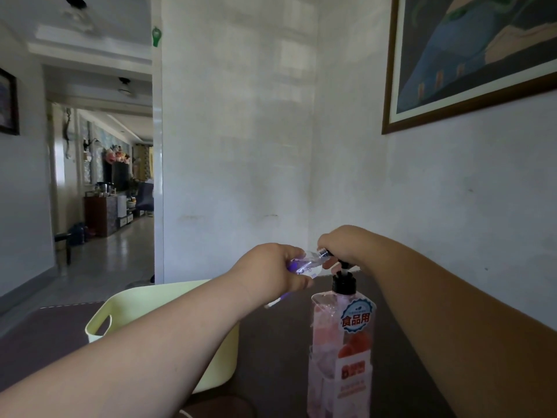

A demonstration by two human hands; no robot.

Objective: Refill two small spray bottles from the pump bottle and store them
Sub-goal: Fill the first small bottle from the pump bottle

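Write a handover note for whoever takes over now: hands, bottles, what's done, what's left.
Left hand grips the small spray bottle, uncapped, tilted with its mouth by the pump head. A purple-white piece, probably its spray top, pokes out under that hand.
Right hand curls over the pump head of the pink pump bottle, standing on the table.
Pale yellow tub sits left of it.
Done: bottle opened and lined up; fill level unreadable.
Left: pump, recap, refill the second bottle (not in view), store both.
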